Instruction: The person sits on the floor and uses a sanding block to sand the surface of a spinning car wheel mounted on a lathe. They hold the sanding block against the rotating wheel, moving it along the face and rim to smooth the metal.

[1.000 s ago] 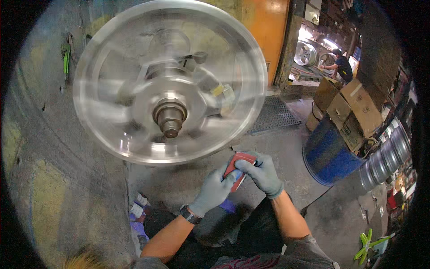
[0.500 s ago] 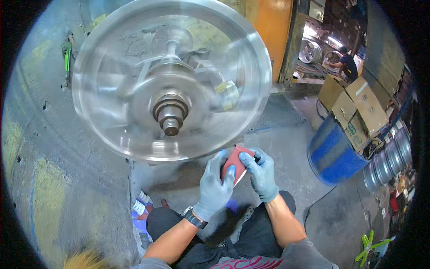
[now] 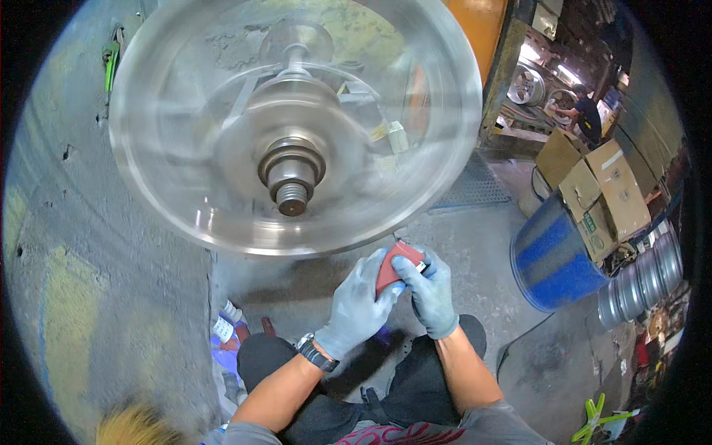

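A folded piece of reddish-brown sandpaper (image 3: 391, 271) is held between both gloved hands, just below the wheel's lower rim. My left hand (image 3: 357, 302) wraps its fingers round one side, with the thumb pressed on the lower edge. From the other side my right hand (image 3: 434, 293) pinches the piece, thumb across its face. In front of them a metal wheel rim (image 3: 259, 241) is blurred by spinning. It turns on a spindle with a threaded shaft end (image 3: 291, 196) facing me. Sandpaper and wheel look apart.
At the right, a blue barrel (image 3: 552, 256) carries open cardboard boxes (image 3: 612, 189). Metal rims (image 3: 641, 282) lie stacked beside it. A green-handled tool (image 3: 110, 68) hangs at the left wall. Beyond a doorway, another person (image 3: 584, 115) works near a wheel.
Both hands have moved slightly right with the sandpaper, and the left fingers have shifted round it. The view has come closer to the wheel, which keeps spinning.
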`<action>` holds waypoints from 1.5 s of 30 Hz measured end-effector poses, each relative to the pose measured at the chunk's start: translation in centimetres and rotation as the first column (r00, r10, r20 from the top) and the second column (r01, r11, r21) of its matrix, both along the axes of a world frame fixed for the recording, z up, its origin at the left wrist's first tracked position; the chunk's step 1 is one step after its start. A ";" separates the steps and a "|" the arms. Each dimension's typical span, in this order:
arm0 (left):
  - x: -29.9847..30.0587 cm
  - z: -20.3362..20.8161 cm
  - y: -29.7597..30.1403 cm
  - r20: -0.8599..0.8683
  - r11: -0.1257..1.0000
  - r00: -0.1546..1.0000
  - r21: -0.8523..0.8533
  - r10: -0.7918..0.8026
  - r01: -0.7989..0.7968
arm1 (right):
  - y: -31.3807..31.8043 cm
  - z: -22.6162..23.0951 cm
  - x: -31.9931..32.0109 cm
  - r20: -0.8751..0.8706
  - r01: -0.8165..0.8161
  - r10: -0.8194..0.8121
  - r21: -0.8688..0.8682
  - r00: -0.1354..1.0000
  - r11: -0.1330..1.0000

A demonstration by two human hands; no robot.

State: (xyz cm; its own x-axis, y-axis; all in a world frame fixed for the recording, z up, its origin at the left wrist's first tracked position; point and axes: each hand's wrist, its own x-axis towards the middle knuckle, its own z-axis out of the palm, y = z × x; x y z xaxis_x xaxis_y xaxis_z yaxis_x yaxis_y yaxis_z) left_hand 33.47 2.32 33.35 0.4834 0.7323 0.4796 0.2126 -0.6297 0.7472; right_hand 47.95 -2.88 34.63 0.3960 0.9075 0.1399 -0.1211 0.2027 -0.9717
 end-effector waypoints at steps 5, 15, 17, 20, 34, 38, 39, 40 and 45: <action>-0.3 0.0 1.2 0.232 0.902 0.967 -0.388 -0.103 0.189 | 0.5 0.0 0.6 -0.020 0.107 -0.106 0.043 0.994 0.993; 0.3 -0.5 1.9 0.295 0.824 0.947 -0.500 -0.128 0.267 | 0.9 0.1 -0.3 -0.341 0.048 -0.015 0.089 0.940 0.995; 0.6 -1.2 2.1 0.369 0.766 0.922 -0.556 -0.120 0.323 | 1.1 0.1 -0.2 -0.276 0.060 -0.039 0.066 0.960 0.996; 1.5 -1.0 1.1 0.525 0.568 0.851 -0.691 -0.032 0.447 | 1.0 0.6 0.3 -0.187 0.167 -0.149 0.086 0.971 0.982; 4.8 -4.0 2.6 0.664 0.269 0.718 -0.745 0.208 0.611 | 2.8 -0.8 1.6 0.002 0.406 -0.409 0.108 0.913 0.908; 5.9 -3.8 2.9 0.804 0.105 0.561 -0.587 0.198 0.803 | 3.1 -0.1 1.5 0.117 0.504 -0.521 0.144 0.846 0.851; 6.2 -3.5 2.6 0.808 0.114 0.560 -0.583 0.184 0.804 | 2.9 0.0 1.7 0.123 0.517 -0.531 0.127 0.839 0.846; 6.7 -3.3 2.4 0.813 0.120 0.558 -0.578 0.167 0.807 | 2.7 0.1 2.0 0.129 0.533 -0.545 0.112 0.829 0.838; 7.5 -3.7 2.4 0.810 0.174 0.577 -0.587 0.107 0.791 | 2.1 -0.1 2.7 0.016 0.446 -0.451 0.123 0.892 0.887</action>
